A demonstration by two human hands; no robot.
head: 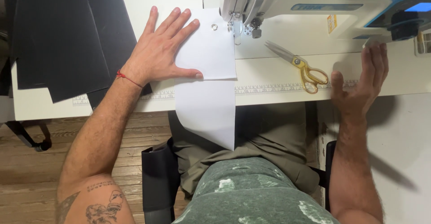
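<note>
A white table (278, 78) stretches across, with the white sewing machine (314, 2) at its far right. Black sheets (63, 35) lie stacked far left. A white sheet (208, 85) runs from under the needle over the near edge. The left hand (157, 51) presses flat on it, fingers spread. The right hand (361, 82) hovers open, holding nothing, just right of gold-handled scissors (303, 67).

Gold-handled scissors (305, 67) lie on the table (278, 78), black sheets (67, 35) far left.
</note>
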